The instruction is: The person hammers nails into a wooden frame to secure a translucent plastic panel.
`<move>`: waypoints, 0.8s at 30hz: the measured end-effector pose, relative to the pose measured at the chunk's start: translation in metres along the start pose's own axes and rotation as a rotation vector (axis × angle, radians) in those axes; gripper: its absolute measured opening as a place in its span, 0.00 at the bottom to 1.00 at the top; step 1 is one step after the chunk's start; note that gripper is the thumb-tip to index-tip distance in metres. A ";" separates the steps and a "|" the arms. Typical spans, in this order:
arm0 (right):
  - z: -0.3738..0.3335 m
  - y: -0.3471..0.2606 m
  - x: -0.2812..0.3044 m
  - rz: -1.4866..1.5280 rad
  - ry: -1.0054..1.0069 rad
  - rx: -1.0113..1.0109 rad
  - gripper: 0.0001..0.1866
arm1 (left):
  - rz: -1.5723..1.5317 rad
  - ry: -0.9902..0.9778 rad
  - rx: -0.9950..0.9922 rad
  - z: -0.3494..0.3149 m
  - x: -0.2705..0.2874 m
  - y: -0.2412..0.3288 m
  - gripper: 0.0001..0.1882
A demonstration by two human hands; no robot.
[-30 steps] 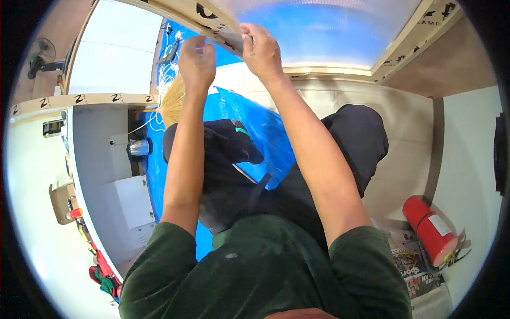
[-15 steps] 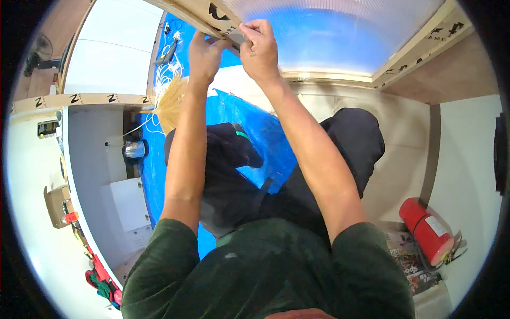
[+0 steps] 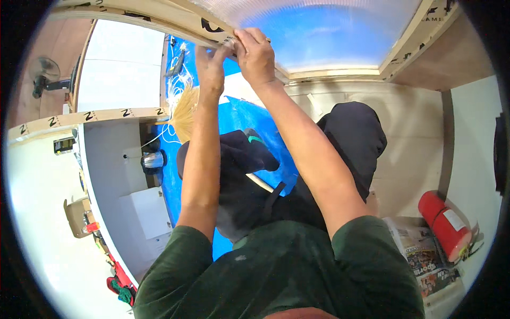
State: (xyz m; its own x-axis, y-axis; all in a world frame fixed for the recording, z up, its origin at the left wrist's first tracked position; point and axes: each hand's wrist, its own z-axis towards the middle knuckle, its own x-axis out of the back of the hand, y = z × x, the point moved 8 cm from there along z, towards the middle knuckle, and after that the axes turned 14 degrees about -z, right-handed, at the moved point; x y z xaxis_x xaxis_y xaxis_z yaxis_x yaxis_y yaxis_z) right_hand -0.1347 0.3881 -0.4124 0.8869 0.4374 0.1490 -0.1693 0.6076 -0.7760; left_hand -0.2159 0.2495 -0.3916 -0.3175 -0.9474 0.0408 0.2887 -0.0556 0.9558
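Note:
Both my hands are raised to a printed timber beam (image 3: pixel 186 24) that borders a translucent ribbed panel (image 3: pixel 319 32). My right hand (image 3: pixel 256 58) is closed, fingers bent and pressed together at the beam's edge. Beside it, my left hand (image 3: pixel 211 72) reaches under the beam, its thumb and fingers brought together near the right fingertips. A small pale bit shows between the two hands, too small and covered to name.
A blue tarp (image 3: pixel 234 114) covers part of the floor under my legs. To the left are a straw broom (image 3: pixel 184 114), white cables and a grey recessed shelf (image 3: pixel 109 175). A red fire extinguisher (image 3: pixel 445 226) lies by newspapers (image 3: pixel 419 250) at the right. A fan (image 3: pixel 45 74) stands far left.
My hands remain together at the beam, with the right fingers shifted slightly along its edge. The whole view has turned a little, so the surroundings sit further right.

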 end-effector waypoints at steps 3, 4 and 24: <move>0.000 0.006 0.004 -0.025 0.047 0.028 0.11 | -0.034 0.030 -0.073 0.001 -0.032 0.014 0.27; 0.001 0.005 0.003 -0.017 0.034 0.006 0.11 | 0.016 0.110 -0.141 -0.002 -0.030 0.016 0.27; -0.009 0.049 -0.004 0.214 -0.190 -0.306 0.05 | -0.352 -0.034 -0.089 0.005 -0.005 -0.005 0.29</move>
State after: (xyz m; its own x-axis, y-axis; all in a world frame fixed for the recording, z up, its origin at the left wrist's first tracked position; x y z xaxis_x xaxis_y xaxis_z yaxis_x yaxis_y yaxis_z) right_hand -0.1426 0.4099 -0.4563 0.7457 0.6642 0.0525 -0.1801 0.2768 -0.9439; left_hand -0.2202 0.2559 -0.3950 -0.4407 -0.8545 -0.2749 0.2335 -0.4048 0.8841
